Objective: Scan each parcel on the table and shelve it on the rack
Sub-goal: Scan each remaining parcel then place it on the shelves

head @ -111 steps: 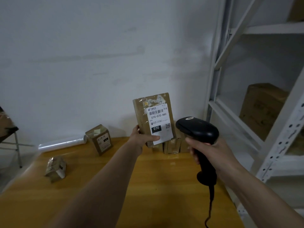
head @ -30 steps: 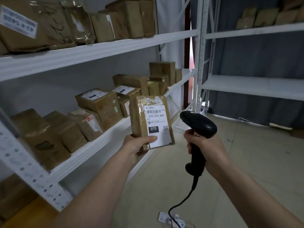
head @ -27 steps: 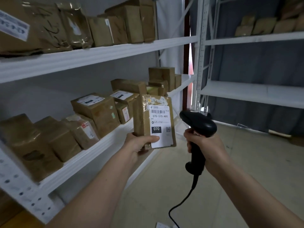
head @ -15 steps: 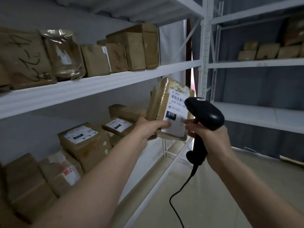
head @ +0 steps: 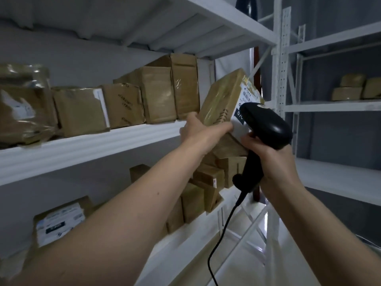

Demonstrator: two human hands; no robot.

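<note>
Boxes (head: pixel 158 93) beside held parcel (head: pixel 222 100)

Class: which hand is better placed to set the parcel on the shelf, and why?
Left. The left hand already grips the parcel at the shelf edge; the right hand holds the barcode scanner.

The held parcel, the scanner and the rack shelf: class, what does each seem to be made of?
Parcel: brown cardboard, apparently wrapped in clear tape, judging by its glossy sheen, with a white paper label. Scanner: black moulded plastic, smooth with a soft shine. Rack shelf: probably white-painted metal, given the perforated upright beside it.
</note>
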